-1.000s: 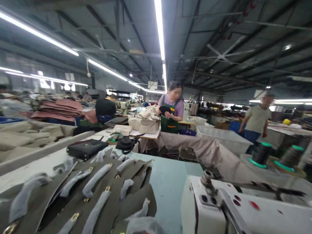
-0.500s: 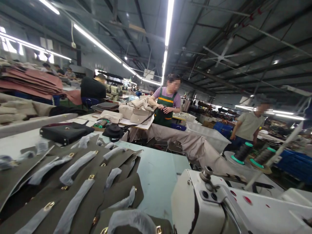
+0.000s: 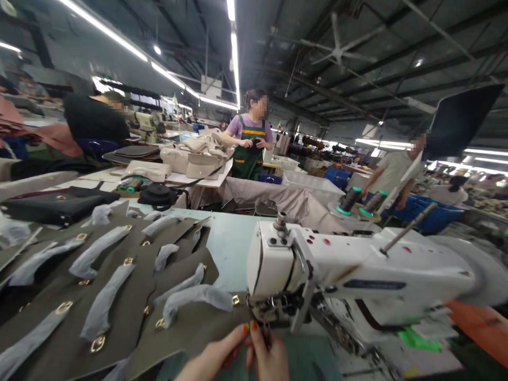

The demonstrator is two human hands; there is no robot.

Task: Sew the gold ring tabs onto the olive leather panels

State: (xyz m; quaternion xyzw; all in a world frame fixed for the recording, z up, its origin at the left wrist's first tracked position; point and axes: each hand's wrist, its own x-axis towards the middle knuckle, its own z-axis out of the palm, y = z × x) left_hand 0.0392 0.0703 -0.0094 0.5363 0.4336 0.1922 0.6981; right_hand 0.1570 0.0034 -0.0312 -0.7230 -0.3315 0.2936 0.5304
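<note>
My left hand (image 3: 214,359) and my right hand (image 3: 270,357) meet at the bottom edge, fingertips together just in front of the presser foot (image 3: 273,313) of a white sewing machine (image 3: 357,270). My left fingers lie on an olive leather piece (image 3: 190,328) that reaches under the foot; it carries a gold buckle and a strap wrapped in clear plastic. My right fingertips sit beside the needle, and what they pinch is hidden. Only the fingers and part of each hand show.
Several more olive pieces with wrapped straps (image 3: 99,275) fan out on the left of the table. Behind them lie a black bag (image 3: 55,206) and beige bags (image 3: 194,156). Thread cones (image 3: 349,201) stand behind the machine. A person in a green apron (image 3: 250,143) and other workers stand farther off.
The view has dropped and swung right, bringing the sewing machine head to the centre. Both my hands have come into view at the presser foot with an olive piece beneath it.
</note>
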